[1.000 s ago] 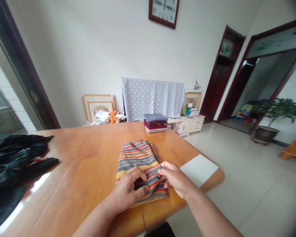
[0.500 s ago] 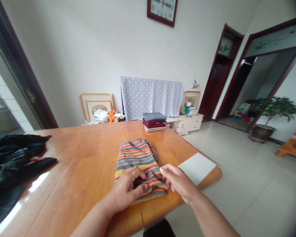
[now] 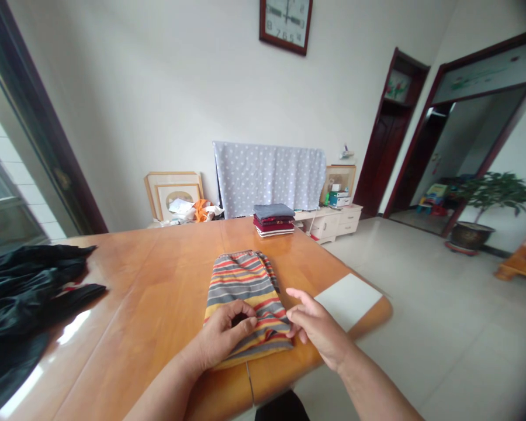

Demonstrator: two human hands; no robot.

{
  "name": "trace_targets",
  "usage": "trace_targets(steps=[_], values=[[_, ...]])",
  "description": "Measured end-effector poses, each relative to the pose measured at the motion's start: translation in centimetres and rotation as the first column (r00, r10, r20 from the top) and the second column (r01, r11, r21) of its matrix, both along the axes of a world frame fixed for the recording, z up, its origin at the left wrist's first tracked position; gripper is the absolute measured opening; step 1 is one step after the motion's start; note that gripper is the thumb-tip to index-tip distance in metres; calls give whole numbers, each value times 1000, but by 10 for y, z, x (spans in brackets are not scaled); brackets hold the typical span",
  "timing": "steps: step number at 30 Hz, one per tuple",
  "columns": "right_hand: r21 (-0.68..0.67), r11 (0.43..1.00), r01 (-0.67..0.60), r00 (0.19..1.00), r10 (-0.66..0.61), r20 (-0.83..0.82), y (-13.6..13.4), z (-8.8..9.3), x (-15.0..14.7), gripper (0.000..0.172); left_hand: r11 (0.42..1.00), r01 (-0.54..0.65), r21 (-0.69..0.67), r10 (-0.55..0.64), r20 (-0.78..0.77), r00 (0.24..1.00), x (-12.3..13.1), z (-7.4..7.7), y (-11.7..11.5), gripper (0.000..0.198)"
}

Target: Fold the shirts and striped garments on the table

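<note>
A folded cloth with red, yellow and grey stripes [image 3: 243,292] lies flat on the wooden table [image 3: 158,275]. My left hand [image 3: 225,333] rests on its near part, fingers curled toward the thumb around a pinch of the fabric. My right hand [image 3: 315,327] sits just beyond the cloth's right edge, fingers loose and apart, its fingertips at the edge. Neither hand holds anything else.
A stack of folded clothes [image 3: 274,220] stands at the table's far end. A heap of shiny black fabric [image 3: 26,286] lies at the left. A white sheet [image 3: 348,299] lies at the right edge. A cabinet [image 3: 335,225] stands against the far wall.
My right hand has drawn back to the right, off the cloth. The cloth's near part now lies flatter, and my left hand has stayed on it.
</note>
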State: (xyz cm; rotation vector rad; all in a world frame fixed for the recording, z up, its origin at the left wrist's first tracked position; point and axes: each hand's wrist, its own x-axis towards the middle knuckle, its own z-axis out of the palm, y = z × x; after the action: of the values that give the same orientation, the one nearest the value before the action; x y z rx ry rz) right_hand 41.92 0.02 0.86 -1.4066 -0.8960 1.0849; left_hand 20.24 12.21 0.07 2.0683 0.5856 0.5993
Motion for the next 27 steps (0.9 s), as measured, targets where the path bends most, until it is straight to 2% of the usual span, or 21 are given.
trace_targets(steps=[5, 8, 12, 15, 17, 20, 21, 23, 25, 27], values=[[42, 999, 18, 999, -16, -29, 0, 2, -1, 72, 1000, 5, -22, -5, -22, 1000, 3, 6, -3, 36], [111, 993, 25, 984, -4, -181, 4, 0, -5, 77, 999, 30, 14, -29, -72, 997, 1, 11, -6, 38], [229, 973, 7, 891, 98, -443, 7, 5, -12, 84, 991, 16, 135, 3, -140, 990, 1, 16, -11, 51], [285, 958, -20, 832, 174, -527, 6, 11, -18, 86, 959, -25, 282, 85, -205, 975, 7, 18, -16, 61], [299, 953, -46, 812, 210, -544, 7, 12, -21, 83, 926, -54, 373, 152, -239, 959, 13, 18, -20, 55], [288, 958, -3, 837, 160, -524, 10, 6, -22, 73, 899, -97, 428, 211, -229, 950, 20, 14, -21, 23], [275, 960, 56, 857, 95, -506, 12, 3, -21, 68, 908, -104, 405, 204, -213, 955, 21, 13, -20, 13], [248, 946, 210, 881, -73, -467, 16, -3, -19, 58, 949, -141, 282, 188, -146, 971, 21, 11, -16, 11], [223, 926, 304, 876, -179, -448, 20, -7, -17, 52, 972, -225, 67, 227, -21, 974, 19, 11, -11, 14], [203, 940, 274, 884, -163, -439, 22, -9, -18, 51, 935, -290, -204, 319, 123, 940, 16, 12, -6, 20]])
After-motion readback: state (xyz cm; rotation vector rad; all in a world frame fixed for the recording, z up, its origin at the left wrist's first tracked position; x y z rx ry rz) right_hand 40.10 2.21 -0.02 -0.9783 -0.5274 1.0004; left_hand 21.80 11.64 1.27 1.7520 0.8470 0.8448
